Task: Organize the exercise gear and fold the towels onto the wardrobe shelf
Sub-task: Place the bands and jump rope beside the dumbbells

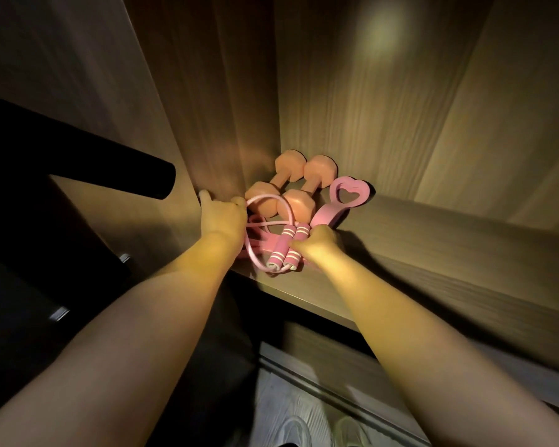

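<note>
While both forearms reach onto the wardrobe shelf | count: two dumbbells, one heart-shaped pink piece, one jump rope | rope's two handles side by side, long axis front-to-back, shelf's front left | right hand curled round handles | left hand at cord loops, thumb out, grasp unclear

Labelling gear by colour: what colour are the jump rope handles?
The jump rope handles are pink with white bands near both ends; head view.

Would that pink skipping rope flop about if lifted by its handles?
Probably yes: its cord lies in loose loops on the shelf, so it should dangle. The two striped handles look stiff and padded, likely easy to grip.
</note>
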